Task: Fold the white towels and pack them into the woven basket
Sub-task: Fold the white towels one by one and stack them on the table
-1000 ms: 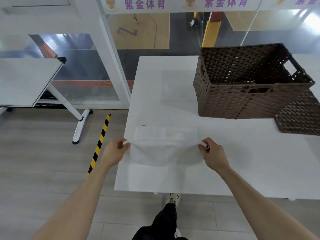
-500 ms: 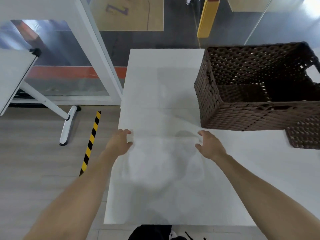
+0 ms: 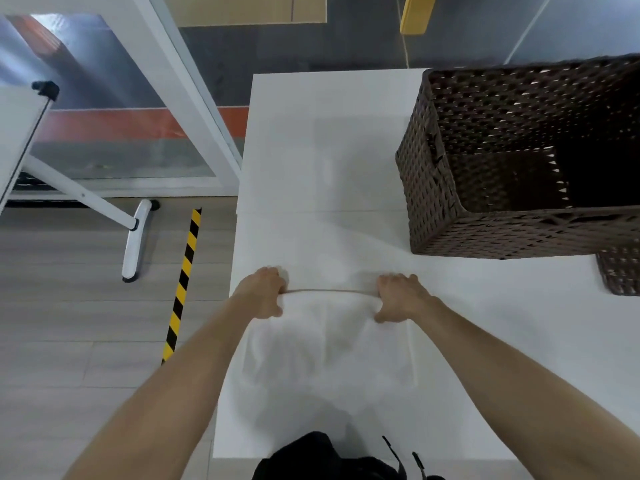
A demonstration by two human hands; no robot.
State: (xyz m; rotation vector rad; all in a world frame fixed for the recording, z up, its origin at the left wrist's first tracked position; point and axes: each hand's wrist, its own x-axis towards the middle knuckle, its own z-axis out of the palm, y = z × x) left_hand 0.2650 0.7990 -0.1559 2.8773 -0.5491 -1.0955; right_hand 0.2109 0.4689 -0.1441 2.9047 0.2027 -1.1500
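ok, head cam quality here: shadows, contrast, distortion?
Head view: the white towel barely separates from the white table, with a soft grey shadow over its near part; wide-angle distortion slants the table edges and splays the woven basket walls; the basket's right interior is near black.

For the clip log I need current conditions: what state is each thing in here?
white cloth towel: lies on the white table, far edge gripped at both ends.
dark brown woven basket: upright, open-topped, no towel visible inside.
left hand: grips the towel's left end.
right hand: grips the towel's right end.
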